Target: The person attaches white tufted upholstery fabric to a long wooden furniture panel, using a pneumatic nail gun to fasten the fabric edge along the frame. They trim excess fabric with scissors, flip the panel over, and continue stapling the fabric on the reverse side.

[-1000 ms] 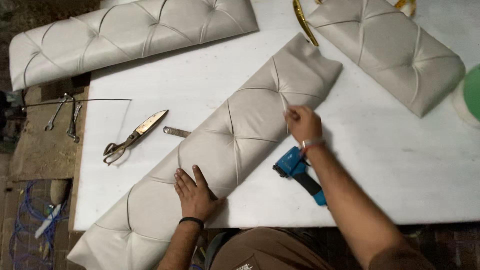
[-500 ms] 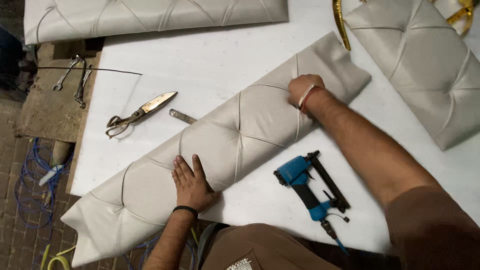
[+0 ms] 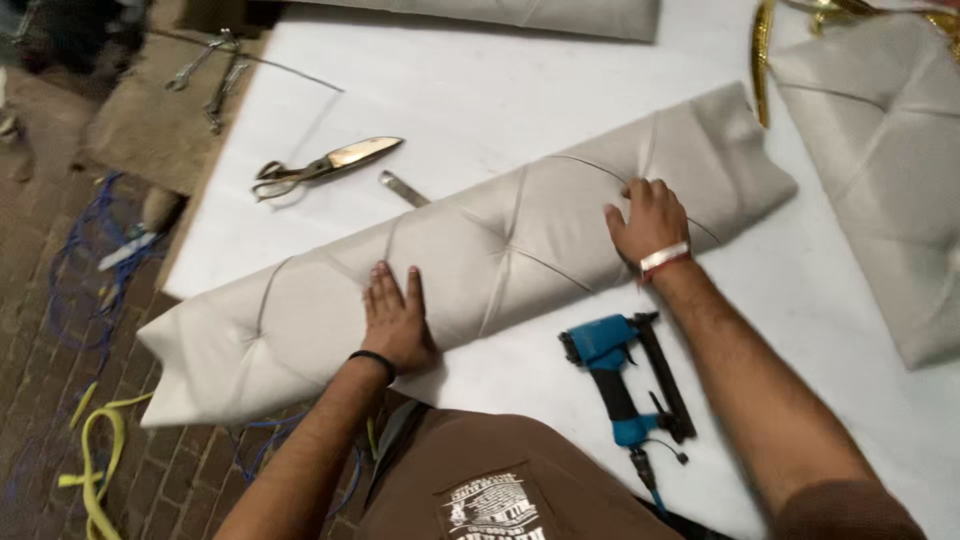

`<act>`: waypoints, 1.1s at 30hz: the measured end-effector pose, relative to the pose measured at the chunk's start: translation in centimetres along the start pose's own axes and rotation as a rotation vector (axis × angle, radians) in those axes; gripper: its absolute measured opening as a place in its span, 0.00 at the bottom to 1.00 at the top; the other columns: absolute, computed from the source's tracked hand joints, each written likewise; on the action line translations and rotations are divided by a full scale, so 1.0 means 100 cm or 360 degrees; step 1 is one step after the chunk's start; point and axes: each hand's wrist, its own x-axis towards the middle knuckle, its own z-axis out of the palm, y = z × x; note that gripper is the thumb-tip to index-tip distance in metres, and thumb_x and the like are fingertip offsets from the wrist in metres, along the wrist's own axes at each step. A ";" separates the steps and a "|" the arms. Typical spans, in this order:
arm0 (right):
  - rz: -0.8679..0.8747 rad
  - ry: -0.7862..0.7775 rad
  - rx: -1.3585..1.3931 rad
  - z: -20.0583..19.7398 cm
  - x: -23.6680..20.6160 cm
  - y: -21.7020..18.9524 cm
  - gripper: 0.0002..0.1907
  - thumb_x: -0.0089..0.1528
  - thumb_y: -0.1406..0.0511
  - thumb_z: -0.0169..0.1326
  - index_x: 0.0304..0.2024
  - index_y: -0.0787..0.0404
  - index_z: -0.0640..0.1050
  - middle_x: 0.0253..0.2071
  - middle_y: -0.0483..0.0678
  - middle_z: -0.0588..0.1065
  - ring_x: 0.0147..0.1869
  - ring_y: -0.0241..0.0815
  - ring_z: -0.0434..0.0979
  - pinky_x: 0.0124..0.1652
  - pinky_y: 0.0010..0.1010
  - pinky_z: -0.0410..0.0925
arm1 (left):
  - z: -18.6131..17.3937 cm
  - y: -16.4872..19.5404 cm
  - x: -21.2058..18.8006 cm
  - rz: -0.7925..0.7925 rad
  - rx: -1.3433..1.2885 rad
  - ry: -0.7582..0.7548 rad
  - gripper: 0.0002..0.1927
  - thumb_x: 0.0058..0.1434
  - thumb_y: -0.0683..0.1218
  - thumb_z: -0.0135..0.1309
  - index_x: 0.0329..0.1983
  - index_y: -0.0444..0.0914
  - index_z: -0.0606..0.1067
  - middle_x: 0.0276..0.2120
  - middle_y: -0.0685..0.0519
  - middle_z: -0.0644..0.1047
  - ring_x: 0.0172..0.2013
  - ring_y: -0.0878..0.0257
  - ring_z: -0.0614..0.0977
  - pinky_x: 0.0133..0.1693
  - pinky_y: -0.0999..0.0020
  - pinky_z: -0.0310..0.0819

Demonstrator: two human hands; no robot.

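Both hands flat on the long tufted cushion (image 3: pixel 480 270) lying diagonally across the white table (image 3: pixel 480 100), left hand (image 3: pixel 397 325) palm-down near its front edge with fingers together, right hand (image 3: pixel 648 220) fingers spread further up, blue staple gun (image 3: pixel 625 375) by the front edge, scissors (image 3: pixel 325 165) toward the left edge.

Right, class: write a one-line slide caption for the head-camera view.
Both hands, left and right, press flat on a long tufted cushion on a white table, blue staple gun beside it.
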 end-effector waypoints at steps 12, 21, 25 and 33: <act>-0.0371 -0.0371 -0.0261 0.067 -0.051 -0.112 0.56 0.58 0.34 0.48 0.77 0.55 0.49 0.79 0.59 0.35 0.81 0.63 0.25 0.69 0.64 0.27 | 0.054 -0.040 -0.009 0.0361 -0.0205 0.0588 0.56 0.47 0.43 0.59 0.78 0.48 0.47 0.77 0.41 0.45 0.76 0.46 0.46 0.73 0.51 0.37; -0.0461 0.0011 -0.0129 0.086 -0.035 -0.081 0.53 0.57 0.32 0.45 0.76 0.50 0.55 0.80 0.58 0.39 0.82 0.63 0.29 0.69 0.67 0.26 | 0.110 -0.121 -0.040 -0.0123 -0.0276 0.0923 0.50 0.50 0.42 0.58 0.76 0.47 0.49 0.75 0.43 0.50 0.74 0.47 0.50 0.71 0.47 0.40; -0.0450 0.0017 -0.0169 0.087 -0.025 -0.068 0.52 0.56 0.32 0.46 0.74 0.51 0.58 0.79 0.60 0.40 0.82 0.62 0.29 0.69 0.66 0.27 | 0.139 -0.157 -0.050 -0.0330 -0.0171 0.1008 0.49 0.51 0.39 0.56 0.77 0.52 0.53 0.76 0.44 0.52 0.75 0.49 0.53 0.72 0.49 0.45; -0.0289 -0.0009 -0.0126 0.069 -0.026 -0.061 0.47 0.56 0.36 0.51 0.72 0.49 0.63 0.80 0.58 0.42 0.82 0.61 0.33 0.69 0.65 0.31 | 0.120 -0.172 -0.047 -0.0122 -0.0013 0.1225 0.49 0.50 0.44 0.61 0.76 0.45 0.56 0.73 0.43 0.58 0.71 0.44 0.61 0.68 0.43 0.53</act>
